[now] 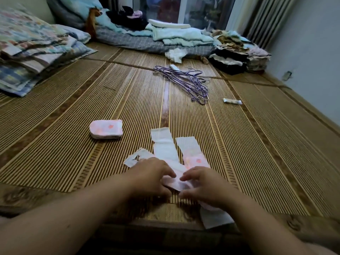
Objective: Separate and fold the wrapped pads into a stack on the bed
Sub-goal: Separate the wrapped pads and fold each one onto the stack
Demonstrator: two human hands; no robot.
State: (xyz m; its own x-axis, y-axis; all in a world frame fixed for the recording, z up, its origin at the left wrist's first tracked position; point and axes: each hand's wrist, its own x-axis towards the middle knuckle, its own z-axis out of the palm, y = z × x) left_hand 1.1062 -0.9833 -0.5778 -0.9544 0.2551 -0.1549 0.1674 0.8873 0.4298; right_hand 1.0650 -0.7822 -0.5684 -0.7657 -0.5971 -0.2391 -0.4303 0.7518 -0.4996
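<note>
Head view: pink pad pinched between left hand and right hand at near edge of mat. Fold is best creased flat, edges aligned, before transfer to stack, well apart at left.

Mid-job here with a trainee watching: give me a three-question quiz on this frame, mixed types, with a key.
1. True or false: the folded pad stack lies on the left hand's side of the mat.
2. Multiple choice: what do both hands touch? A) the purple hangers B) a pink wrapped pad C) the small wrapper
3. Fill in: beyond the hands, the unfolded strips lie flat and ____ the stack.

Key
1. True.
2. B: left hand and right hand meet over the pad at the near edge.
3. Apart from: bare mat shows between them.
</note>
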